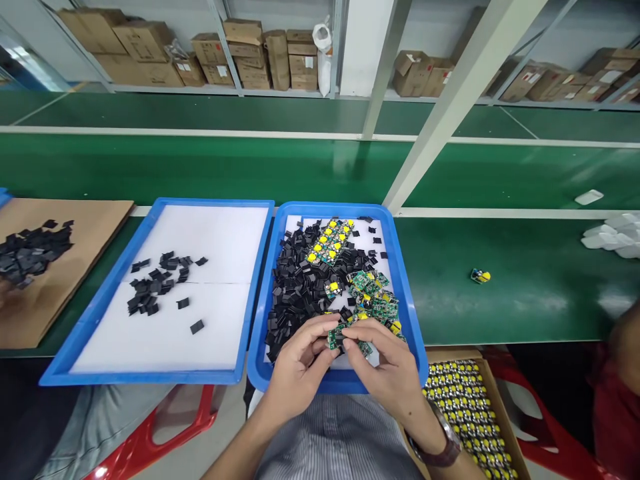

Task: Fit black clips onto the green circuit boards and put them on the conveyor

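Over the front of the right-hand blue tray (404, 293), my left hand (303, 363) pinches a small green circuit board (335, 336) by its left side. My right hand (387, 363) meets it from the other side, thumb and forefinger closed at a small black piece (341, 338) against the board. Fingertips partly cover both. Black rectangular pieces (293, 287) are heaped in the tray's left part. Boards with yellow round parts (333, 240) lie in rows at the back, and a loose pile of green boards (373, 293) is just beyond my right hand.
On the left, another blue tray (239, 333) holds scattered black pieces (155, 287), beside cardboard (95, 253) with more. One board (481, 275) lies on the green table (440, 307). A box of yellow-topped boards (465, 413) stands below right. A slanted white post (450, 100) rises behind. People sit both sides.
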A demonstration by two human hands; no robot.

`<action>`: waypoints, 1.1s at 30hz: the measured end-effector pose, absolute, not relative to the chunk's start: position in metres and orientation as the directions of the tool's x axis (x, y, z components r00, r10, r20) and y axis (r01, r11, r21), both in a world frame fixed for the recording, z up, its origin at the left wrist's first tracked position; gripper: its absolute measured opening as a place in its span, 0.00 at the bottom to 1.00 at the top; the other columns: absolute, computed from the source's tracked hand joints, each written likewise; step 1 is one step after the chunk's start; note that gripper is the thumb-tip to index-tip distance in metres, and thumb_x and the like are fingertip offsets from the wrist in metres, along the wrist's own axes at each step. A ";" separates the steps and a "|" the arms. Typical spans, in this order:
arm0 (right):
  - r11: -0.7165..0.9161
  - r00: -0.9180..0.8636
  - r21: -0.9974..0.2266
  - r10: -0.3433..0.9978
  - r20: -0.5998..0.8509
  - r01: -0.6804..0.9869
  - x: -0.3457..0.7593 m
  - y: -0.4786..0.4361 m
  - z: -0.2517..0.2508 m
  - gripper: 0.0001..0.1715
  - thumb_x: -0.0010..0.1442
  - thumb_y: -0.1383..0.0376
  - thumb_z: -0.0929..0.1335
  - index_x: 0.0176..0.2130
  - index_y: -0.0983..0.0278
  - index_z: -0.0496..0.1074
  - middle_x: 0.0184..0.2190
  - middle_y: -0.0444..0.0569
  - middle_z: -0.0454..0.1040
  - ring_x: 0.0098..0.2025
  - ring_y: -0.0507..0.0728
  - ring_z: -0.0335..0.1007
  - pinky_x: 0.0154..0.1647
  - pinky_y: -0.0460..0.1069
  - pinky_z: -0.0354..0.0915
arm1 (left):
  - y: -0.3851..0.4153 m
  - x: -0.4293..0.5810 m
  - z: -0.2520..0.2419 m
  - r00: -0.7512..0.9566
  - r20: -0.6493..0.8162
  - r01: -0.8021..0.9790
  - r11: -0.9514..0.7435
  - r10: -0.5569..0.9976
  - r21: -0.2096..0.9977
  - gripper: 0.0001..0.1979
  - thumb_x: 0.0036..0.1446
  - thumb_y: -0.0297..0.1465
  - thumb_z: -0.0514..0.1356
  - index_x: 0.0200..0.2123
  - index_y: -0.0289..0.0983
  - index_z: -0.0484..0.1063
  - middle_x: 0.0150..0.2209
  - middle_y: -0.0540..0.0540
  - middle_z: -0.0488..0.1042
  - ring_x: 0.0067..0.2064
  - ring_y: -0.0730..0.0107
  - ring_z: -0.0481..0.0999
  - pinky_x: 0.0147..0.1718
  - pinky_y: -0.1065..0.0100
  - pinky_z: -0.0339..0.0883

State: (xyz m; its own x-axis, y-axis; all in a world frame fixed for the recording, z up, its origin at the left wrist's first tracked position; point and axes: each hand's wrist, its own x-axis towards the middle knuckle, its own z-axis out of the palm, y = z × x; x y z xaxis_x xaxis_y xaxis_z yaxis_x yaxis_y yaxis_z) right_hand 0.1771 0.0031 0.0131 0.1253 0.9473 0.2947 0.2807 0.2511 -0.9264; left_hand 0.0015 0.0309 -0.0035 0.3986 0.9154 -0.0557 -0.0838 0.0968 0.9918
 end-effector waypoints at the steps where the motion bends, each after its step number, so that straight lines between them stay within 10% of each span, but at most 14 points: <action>1: 0.251 0.124 -0.928 0.948 0.293 0.275 0.177 0.003 0.013 0.13 0.66 0.72 0.69 0.45 0.57 0.80 0.40 0.50 0.81 0.42 0.58 0.79 0.43 0.55 0.76 | 0.031 0.000 -0.005 0.405 -0.034 -0.066 0.066 0.914 0.996 0.16 0.67 0.30 0.63 0.57 0.45 0.76 0.62 0.38 0.73 0.64 0.54 0.74 0.59 0.55 0.75; 33: 0.127 0.310 -0.992 0.943 0.116 -0.015 0.160 -0.001 -0.004 0.04 0.64 0.68 0.72 0.36 0.60 0.78 0.30 0.45 0.74 0.31 0.54 0.72 0.32 0.49 0.72 | 0.027 0.000 -0.009 0.333 0.303 0.142 -0.365 0.893 0.920 0.24 0.64 0.19 0.63 0.58 0.49 0.76 0.56 0.46 0.81 0.55 0.60 0.82 0.56 0.55 0.78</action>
State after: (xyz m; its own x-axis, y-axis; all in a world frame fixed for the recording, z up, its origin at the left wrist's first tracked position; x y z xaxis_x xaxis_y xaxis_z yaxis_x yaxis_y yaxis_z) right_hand 0.1597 -0.0015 -0.0035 0.3104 0.9435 0.1160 -0.0145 0.1267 -0.9918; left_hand -0.0004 0.0273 -0.0085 0.3329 0.8929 0.3030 0.1419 -0.3651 0.9201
